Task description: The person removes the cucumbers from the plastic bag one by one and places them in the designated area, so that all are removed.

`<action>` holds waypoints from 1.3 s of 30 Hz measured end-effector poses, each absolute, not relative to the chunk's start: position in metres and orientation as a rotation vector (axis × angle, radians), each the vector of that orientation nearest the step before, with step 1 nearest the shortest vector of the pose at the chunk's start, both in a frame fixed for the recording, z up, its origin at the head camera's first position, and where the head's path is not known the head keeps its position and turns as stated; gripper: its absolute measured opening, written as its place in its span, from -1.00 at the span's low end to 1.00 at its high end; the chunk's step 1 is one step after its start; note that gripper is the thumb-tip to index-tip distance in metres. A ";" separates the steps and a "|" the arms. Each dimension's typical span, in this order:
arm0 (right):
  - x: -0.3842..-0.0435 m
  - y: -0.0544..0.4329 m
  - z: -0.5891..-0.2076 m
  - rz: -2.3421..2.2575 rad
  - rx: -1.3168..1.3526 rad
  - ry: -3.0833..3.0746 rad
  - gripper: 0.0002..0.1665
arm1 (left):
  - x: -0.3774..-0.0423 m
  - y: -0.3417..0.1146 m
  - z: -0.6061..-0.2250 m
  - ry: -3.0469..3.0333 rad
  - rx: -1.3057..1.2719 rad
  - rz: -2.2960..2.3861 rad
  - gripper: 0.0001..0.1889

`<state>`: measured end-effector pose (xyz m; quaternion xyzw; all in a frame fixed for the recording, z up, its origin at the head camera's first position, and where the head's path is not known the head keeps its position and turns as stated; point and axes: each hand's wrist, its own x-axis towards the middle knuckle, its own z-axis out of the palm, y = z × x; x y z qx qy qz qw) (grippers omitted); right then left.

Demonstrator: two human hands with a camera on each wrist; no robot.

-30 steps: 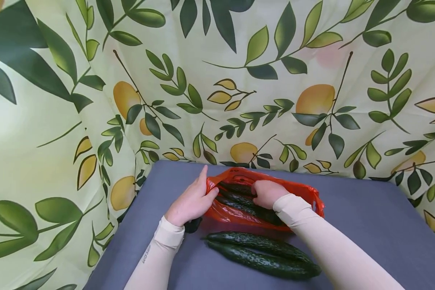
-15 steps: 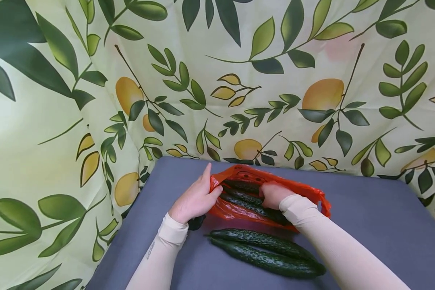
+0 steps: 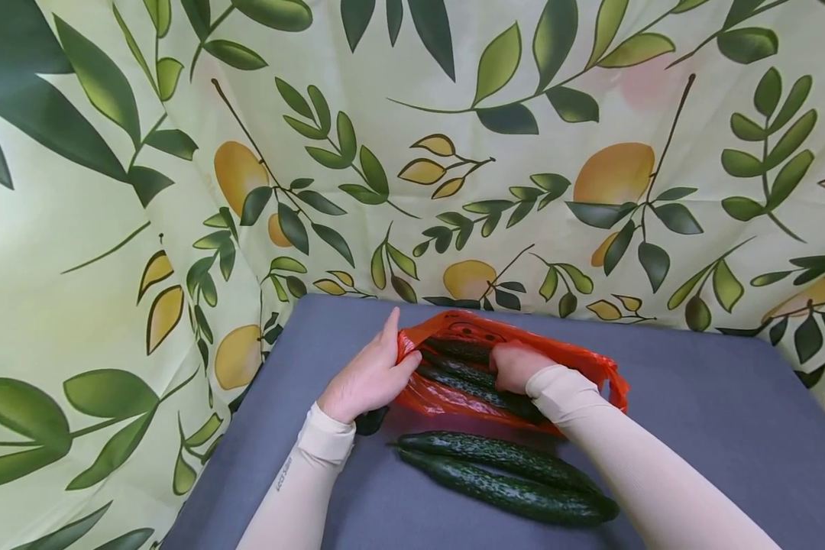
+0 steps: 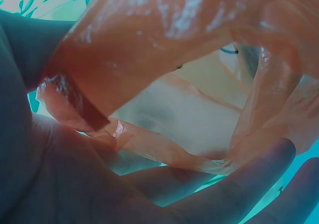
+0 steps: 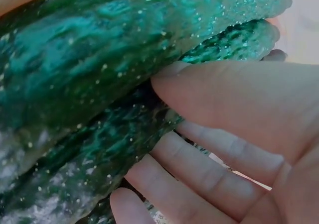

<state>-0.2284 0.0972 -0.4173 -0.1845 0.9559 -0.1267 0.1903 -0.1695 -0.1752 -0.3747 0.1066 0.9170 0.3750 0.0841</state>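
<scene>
An orange-red plastic bag (image 3: 433, 402) lies on its side on the table with its mouth wide and several dark green cucumbers (image 3: 462, 388) inside. At the bag's left end, my left hand (image 3: 364, 380) holds the rim between thumb and fingers; the left wrist view shows the thin plastic (image 4: 149, 15) stretched across the fingers. My right hand (image 3: 519, 368) reaches into the bag. Its thumb and curled fingers grip a bumpy cucumber (image 5: 94, 159), while another cucumber (image 5: 89, 55) lies against it above the thumb. The right fingertips are hidden in the head view.
Two long cucumbers (image 3: 495, 452) lie side by side in front of the bag, near the right forearm. The grey-blue table (image 3: 701, 428) ends at a leaf-and-fruit patterned cloth (image 3: 385, 153) behind and on the left. A small black object (image 3: 371, 421) shows beneath the left wrist.
The head view shifted slightly, so the whole scene sits a little further right than a second ago. The right hand sits slightly deeper in the bag; the left hand keeps its hold.
</scene>
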 end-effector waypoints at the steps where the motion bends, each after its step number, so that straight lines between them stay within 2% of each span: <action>1: -0.229 0.097 -0.418 -0.362 -0.519 2.686 -0.69 | -0.170 -0.175 -0.374 2.735 0.318 1.119 -0.05; 4: -0.229 0.098 -0.419 -0.369 -0.520 2.677 -0.59 | -0.170 -0.174 -0.374 2.733 0.322 1.124 -0.04; 9: -0.229 0.098 -0.420 -0.364 -0.510 2.661 -0.56 | -0.170 -0.172 -0.373 2.730 0.317 1.126 -0.03; 20: -0.224 0.099 -0.417 -0.314 -0.544 2.677 -0.80 | -0.170 -0.172 -0.374 2.731 0.323 1.123 -0.03; 29: -0.223 0.096 -0.415 -0.320 -0.593 2.671 -0.73 | -0.168 -0.176 -0.376 2.730 0.324 1.125 -0.03; 37: -0.219 0.097 -0.399 -0.296 -0.588 2.664 -0.86 | -0.169 -0.178 -0.370 2.745 0.306 1.129 -0.05; 39: -0.218 0.099 -0.397 -0.297 -0.588 2.676 -0.80 | -0.170 -0.179 -0.369 2.749 0.299 1.132 -0.07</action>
